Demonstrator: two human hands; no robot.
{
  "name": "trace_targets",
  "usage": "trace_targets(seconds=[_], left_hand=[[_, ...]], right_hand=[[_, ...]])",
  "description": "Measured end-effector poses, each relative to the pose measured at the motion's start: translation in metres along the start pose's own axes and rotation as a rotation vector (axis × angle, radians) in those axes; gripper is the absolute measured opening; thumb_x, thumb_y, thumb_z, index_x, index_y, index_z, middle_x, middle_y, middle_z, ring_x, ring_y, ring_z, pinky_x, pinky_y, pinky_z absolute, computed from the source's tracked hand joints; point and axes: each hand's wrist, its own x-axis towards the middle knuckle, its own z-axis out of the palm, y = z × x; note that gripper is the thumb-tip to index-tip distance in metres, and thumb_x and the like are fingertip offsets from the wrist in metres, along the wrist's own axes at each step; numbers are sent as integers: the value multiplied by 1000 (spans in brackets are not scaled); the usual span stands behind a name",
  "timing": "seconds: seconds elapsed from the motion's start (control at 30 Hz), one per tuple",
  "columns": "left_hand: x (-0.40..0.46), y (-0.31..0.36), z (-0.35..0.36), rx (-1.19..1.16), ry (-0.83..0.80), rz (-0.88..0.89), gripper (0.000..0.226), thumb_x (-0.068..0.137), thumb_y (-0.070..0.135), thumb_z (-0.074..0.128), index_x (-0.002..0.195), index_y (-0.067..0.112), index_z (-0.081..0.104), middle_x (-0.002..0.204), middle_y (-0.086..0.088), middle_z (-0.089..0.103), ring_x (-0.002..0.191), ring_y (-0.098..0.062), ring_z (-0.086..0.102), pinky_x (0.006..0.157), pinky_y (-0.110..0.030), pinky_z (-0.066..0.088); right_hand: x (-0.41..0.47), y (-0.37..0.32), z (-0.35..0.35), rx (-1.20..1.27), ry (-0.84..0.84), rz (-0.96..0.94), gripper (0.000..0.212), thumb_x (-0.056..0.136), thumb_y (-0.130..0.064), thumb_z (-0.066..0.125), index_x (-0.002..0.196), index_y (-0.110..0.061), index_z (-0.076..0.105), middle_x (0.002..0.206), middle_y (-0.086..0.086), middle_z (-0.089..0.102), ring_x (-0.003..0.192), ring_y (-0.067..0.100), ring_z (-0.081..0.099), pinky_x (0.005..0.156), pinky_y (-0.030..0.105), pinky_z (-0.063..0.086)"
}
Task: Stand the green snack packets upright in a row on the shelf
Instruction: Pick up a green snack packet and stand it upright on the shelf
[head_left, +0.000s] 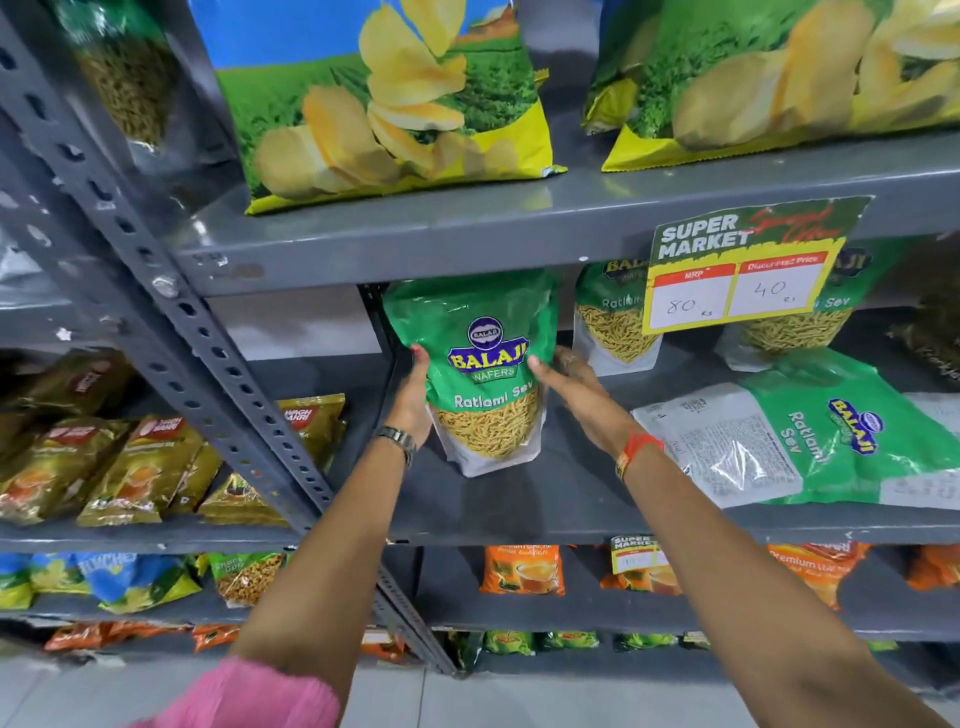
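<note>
on shelf (519, 509): three packets upright, one flat, two hands.

Your left hand (413, 395) and right hand (574, 395) press the sides of one green packet (483, 364), upright on the grey shelf (519, 499). Behind it to the right: two more upright packets (610, 322), partly behind a price tag (743, 270). Near your right wrist: one flat packet (810, 436).
</note>
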Motion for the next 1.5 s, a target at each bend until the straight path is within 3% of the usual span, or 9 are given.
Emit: trace_targets(seconds=[0.13,0.27,0.5,0.67,0.8,1.13,1.23,1.33,1.5], left_hand=[[5,6,6,11,226,118,56,88,50,46,121,6,58,128,-19,60,109,-27,61,96,-39,49],[1,-11,0,-22,337,102,55,84,53,51,112,8,64,122,-15,65,99,-21,64,64,-19,55],[-14,-16,1,-48,142,48,63,90,57,31,135,16,46,139,-13,52,126,-30,50,106,-45,40],[-34,-18,-5,-71,139,51,60,92,53,29,136,15,44,141,-14,49,126,-29,49,102,-40,41],[-50,-23,-15,-145,90,63,60,94,50,25,140,14,39,144,-14,44,131,-30,44,110,-42,35],[-84,-26,-26,-162,161,88,55,96,46,25,138,14,39,145,-11,44,130,-25,43,93,-29,36],[-101,-44,-20,-191,455,199,45,95,36,37,127,6,49,119,-10,60,104,-18,56,74,-24,46],[-129,-82,2,107,875,289,30,85,23,50,100,-2,54,94,-15,54,88,-23,50,74,-35,40],[-156,-110,99,12,363,534,15,67,6,49,67,18,41,70,4,40,62,6,42,58,-11,33]], right_hand=[[4,5,7,65,66,-9,37,84,-35,62,119,-25,54,119,-8,61,103,-1,61,83,15,47],[2,8,12,62,31,-15,19,84,-39,61,102,-37,60,105,-22,65,86,-16,63,67,5,49],[-12,3,16,-41,8,16,18,79,-55,58,97,-51,57,100,-33,63,84,-23,59,73,10,43],[-35,5,30,-22,27,7,17,83,-48,57,100,-46,56,100,-28,63,79,-21,61,63,5,46],[-55,11,42,-15,26,14,23,83,-46,58,106,-43,54,103,-21,65,90,-11,61,72,13,48],[-80,17,63,22,47,-16,33,87,-40,56,119,-33,49,120,-3,61,102,10,59,89,27,46],[-90,19,56,-17,57,0,56,85,-41,58,134,-22,39,127,-5,53,113,8,52,90,22,40],[-102,20,33,-72,350,-105,57,82,-38,64,131,-19,45,126,-3,52,112,9,48,91,16,39],[-134,17,-39,26,1248,-251,24,83,-8,55,106,-7,62,100,11,66,92,23,59,68,14,43]])
